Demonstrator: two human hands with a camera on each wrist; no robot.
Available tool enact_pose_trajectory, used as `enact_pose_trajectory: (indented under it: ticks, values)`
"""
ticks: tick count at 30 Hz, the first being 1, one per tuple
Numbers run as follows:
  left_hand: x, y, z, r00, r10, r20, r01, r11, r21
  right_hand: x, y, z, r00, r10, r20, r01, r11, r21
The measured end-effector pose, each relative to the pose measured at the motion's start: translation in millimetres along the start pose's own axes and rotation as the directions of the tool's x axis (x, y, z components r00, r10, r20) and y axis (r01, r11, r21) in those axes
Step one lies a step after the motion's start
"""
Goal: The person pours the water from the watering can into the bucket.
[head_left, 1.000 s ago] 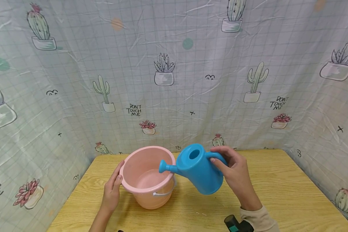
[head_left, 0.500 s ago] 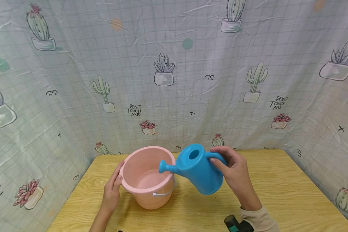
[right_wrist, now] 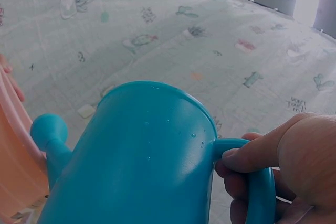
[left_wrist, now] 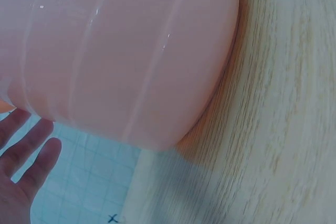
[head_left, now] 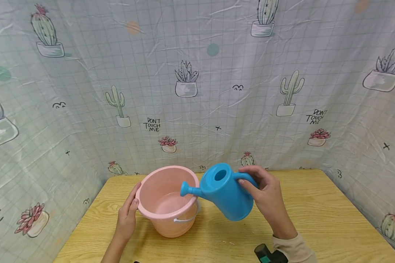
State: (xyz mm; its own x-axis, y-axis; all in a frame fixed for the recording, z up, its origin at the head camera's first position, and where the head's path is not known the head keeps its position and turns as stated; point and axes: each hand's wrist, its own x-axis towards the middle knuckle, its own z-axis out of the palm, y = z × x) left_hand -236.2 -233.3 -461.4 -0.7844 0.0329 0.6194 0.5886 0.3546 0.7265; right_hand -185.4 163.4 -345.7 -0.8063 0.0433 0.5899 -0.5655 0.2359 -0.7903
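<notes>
A pink bucket (head_left: pixel 172 223) with a pale handle stands on the table. My left hand (head_left: pixel 126 219) rests against its left side, thumb at the rim. In the left wrist view the fingers (left_wrist: pixel 34 156) look fairly straight, some touching the bucket wall. My right hand (head_left: pixel 266 190) grips the handle of a blue watering can (head_left: pixel 232 199), raised and tipped left. Its spout head (head_left: pixel 185 189) hangs over the bucket's right rim. Small drops dot the can's side in the right wrist view. No stream shows from the spout, and I cannot tell whether the bucket holds water.
The wood-grain table (head_left: pixel 316 212) runs out to both sides. A cactus-print curtain (head_left: pixel 217 109) closes off the back and sides. Small pale marks lie on the table near its front. A black wrist device (head_left: pixel 270 254) sits by the right sleeve.
</notes>
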Motion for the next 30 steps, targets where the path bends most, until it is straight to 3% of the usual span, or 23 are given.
enact_pose_trajectory:
  ticks: [11,30]
  values:
    - [0.5,1.9,-0.9,1.0,-0.022,0.008,0.022,1.0,-0.02,0.0,0.1,0.3,1.0,0.005,-0.001,-0.005,1.0,-0.003]
    - [0.2,-3.2,-0.8,1.0,0.023,0.006,-0.023,1.0,0.012,0.7,-0.2,0.5,1.0,0.006,-0.002,-0.006,1.0,-0.008]
